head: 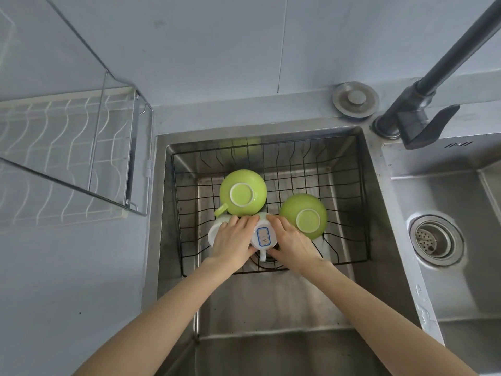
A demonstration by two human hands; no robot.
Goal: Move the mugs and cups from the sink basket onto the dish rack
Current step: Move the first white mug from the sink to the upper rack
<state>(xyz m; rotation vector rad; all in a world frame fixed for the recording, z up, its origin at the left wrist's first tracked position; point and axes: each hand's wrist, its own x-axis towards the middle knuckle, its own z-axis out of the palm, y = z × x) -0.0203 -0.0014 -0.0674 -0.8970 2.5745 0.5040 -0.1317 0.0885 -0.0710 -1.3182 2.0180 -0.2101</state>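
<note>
In the black wire sink basket (352, 202) two green cups stand upside down: one with a handle (243, 192) at the middle, another (303, 215) to its right. In front of them stands a white mug (263, 236) with a blue-framed label, its handle pointing toward me. My left hand (234, 241) wraps its left side and my right hand (291, 240) its right side. Another white cup (215, 230) shows partly under my left hand. The wire dish rack (67, 147) stands on the counter to the left.
A dark faucet (423, 115) rises at the back right of the sink (298, 308). A round metal cap (355, 99) sits on the counter behind the sink. A second basin with a drain strainer (433, 240) lies to the right.
</note>
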